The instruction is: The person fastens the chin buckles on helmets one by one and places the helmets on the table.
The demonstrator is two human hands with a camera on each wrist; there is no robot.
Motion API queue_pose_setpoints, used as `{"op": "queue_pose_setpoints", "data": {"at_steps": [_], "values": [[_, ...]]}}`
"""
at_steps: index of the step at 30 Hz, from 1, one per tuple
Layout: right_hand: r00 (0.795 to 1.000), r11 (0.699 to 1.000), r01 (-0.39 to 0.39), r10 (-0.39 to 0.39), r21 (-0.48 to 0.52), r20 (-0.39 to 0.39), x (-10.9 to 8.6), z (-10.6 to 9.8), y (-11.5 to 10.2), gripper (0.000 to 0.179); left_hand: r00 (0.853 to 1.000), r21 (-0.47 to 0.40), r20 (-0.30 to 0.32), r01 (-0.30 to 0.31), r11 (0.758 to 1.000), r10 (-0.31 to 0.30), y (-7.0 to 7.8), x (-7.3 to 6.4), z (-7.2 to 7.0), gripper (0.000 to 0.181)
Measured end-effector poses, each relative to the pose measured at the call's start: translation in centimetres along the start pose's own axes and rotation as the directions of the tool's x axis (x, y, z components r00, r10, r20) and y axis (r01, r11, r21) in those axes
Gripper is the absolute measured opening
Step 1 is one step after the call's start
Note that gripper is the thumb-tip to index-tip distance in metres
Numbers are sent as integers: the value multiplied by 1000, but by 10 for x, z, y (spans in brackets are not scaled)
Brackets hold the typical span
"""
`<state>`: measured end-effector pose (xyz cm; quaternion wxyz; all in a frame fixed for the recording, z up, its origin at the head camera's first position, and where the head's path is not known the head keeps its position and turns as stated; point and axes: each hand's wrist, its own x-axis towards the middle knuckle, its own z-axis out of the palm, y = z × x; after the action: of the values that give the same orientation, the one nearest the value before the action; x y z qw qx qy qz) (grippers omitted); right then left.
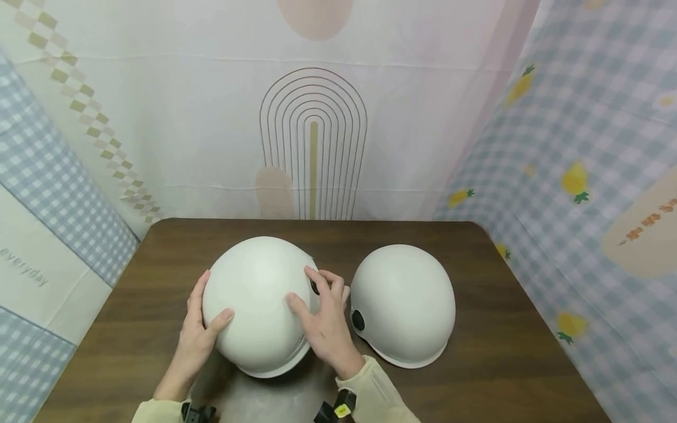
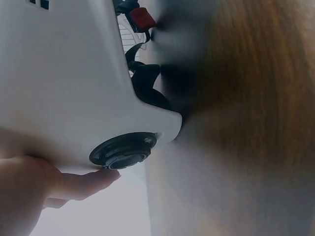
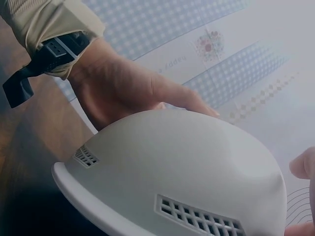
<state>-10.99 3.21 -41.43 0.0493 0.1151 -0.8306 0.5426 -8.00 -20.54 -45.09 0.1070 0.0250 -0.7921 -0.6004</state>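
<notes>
A smooth white helmet [image 1: 259, 305] is held between both hands at the left-centre of the table. My left hand [image 1: 197, 338] grips its left side, thumb on the shell. On the opposite side my right hand [image 1: 329, 323] spreads thumb and fingers around a black round fitting [image 1: 314, 287]. Seen from the left wrist, another black fitting [image 2: 123, 151] sits above the fingertips, and a dark strap with a red buckle [image 2: 142, 18] hangs under the rim. Slotted vents [image 3: 197, 216] show in the right wrist view. A second white helmet [image 1: 404, 299] stands just right of my right hand.
Both helmets are over a brown wood-grain table [image 1: 508, 352]. A patterned white cloth [image 1: 211, 129] hangs behind it, and blue checked cloth [image 1: 550, 235] borders the right side. Dark wrist-worn devices [image 1: 344, 405] sit at the cuffs.
</notes>
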Motion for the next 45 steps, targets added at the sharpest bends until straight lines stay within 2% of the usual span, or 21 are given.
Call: {"op": "queue_pose_setpoints", "data": {"at_steps": [11, 21, 26, 33, 45], "values": [[1000, 1000, -9, 9, 10, -17, -1, 0, -1, 59, 1000, -12, 4, 6, 1000, -6, 1, -2, -1, 83], [998, 999, 45, -45, 0, -35, 1, -2, -3, 55, 1000, -113, 23, 5, 994, -2, 2, -2, 3, 81], [998, 999, 47, -47, 5, -34, 0, -2, -5, 53, 999, -137, 20, 29, 990, -27, 3, -3, 3, 79], [996, 997, 76, -76, 13, -36, -1, -3, -8, 50, 999, -230, 26, 35, 972, -30, 3, -2, 4, 76], [987, 989, 148, -148, -8, -62, -1, 0, -11, 49, 999, -268, 28, 24, 963, -17, 1, -3, 6, 74]]}}
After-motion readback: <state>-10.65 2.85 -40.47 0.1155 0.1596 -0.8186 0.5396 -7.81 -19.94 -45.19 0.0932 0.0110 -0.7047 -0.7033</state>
